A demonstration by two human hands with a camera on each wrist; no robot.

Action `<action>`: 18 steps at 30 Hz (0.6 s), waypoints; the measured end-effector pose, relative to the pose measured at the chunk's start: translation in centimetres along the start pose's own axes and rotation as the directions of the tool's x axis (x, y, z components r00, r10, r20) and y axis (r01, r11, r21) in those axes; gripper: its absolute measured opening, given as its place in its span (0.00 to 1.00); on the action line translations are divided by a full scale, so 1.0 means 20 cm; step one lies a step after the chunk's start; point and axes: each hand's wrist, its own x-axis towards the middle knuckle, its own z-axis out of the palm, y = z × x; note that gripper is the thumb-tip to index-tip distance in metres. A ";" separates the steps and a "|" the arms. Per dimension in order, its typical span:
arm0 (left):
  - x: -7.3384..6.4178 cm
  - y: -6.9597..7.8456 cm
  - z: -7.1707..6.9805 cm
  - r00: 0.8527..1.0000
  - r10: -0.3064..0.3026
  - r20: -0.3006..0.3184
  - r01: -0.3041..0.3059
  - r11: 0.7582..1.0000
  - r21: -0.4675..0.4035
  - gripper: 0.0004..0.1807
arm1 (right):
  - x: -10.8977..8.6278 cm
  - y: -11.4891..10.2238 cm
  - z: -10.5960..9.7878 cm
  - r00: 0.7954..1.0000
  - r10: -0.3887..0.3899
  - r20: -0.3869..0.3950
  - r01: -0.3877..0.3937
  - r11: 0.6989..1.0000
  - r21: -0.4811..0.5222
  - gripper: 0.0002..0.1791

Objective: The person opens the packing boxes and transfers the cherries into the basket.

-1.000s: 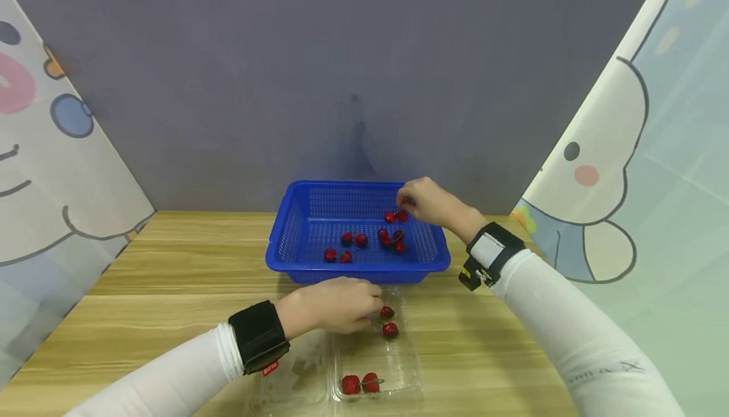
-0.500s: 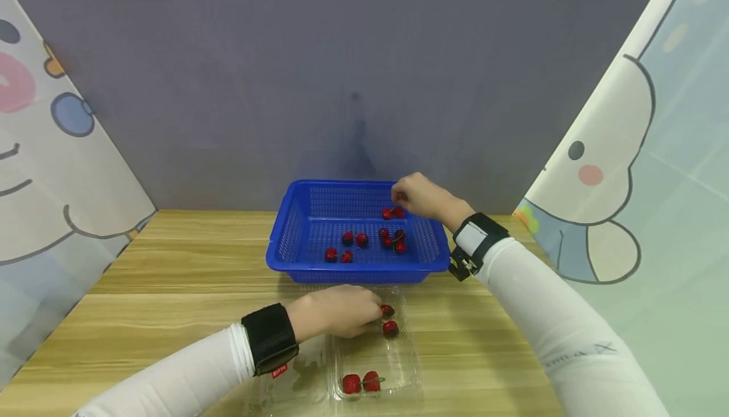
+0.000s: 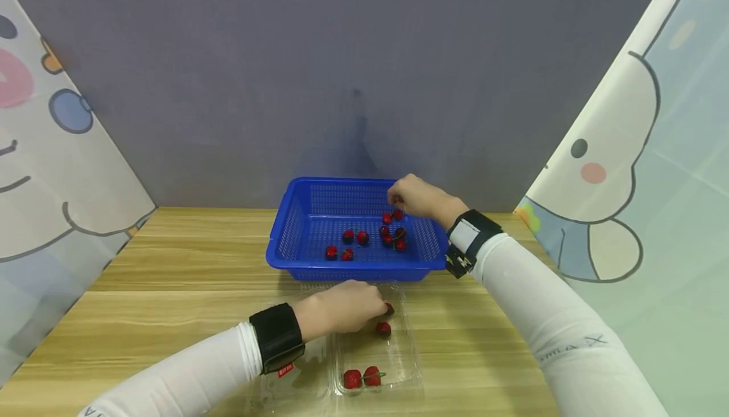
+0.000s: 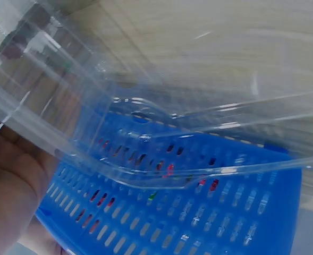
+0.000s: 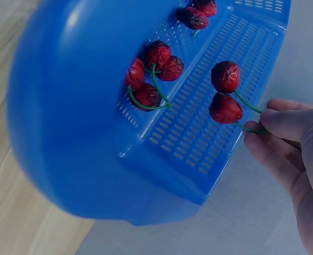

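Observation:
In the right wrist view my right hand pinches the green stems of a cherry pair between thumb and fingers. The pair hangs inside the blue basket, near its back right corner. My left hand reaches into a clear plastic box in front of the basket. Its bent fingertips are at a dark red cherry, beside another cherry. Whether they pinch a stem is hidden. In the left wrist view, the clear box wall partly covers that hand.
Several more cherries lie in the basket. A second cherry pair rests at the box's near end. The box's clear lid lies unfolded on its left on the wooden table. A grey wall stands behind.
My right hand has moved left with its cherry pair and is slightly lower than half a second ago. The left hand has shifted right onto the far cherry; the nearer cherry moved slightly left.

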 end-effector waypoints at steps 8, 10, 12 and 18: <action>0.01 -0.01 0.01 0.999 0.025 -0.044 -0.024 1.000 0.015 0.09 | -0.02 0.01 -0.02 1.000 0.010 -0.007 -0.010 1.000 -0.022 0.05; 0.01 -0.01 0.01 0.999 0.024 -0.045 -0.024 1.000 0.005 0.10 | -0.02 0.01 -0.03 1.000 0.007 -0.006 -0.007 1.000 -0.019 0.05; 0.01 -0.01 0.02 0.999 0.022 -0.044 -0.023 1.000 -0.003 0.11 | -0.03 0.01 -0.03 1.000 0.006 -0.003 -0.006 1.000 -0.017 0.05; 0.02 -0.02 0.02 0.998 0.037 -0.052 -0.039 0.999 -0.035 0.13 | -0.05 0.03 -0.02 0.999 0.041 0.008 -0.040 0.999 -0.013 0.04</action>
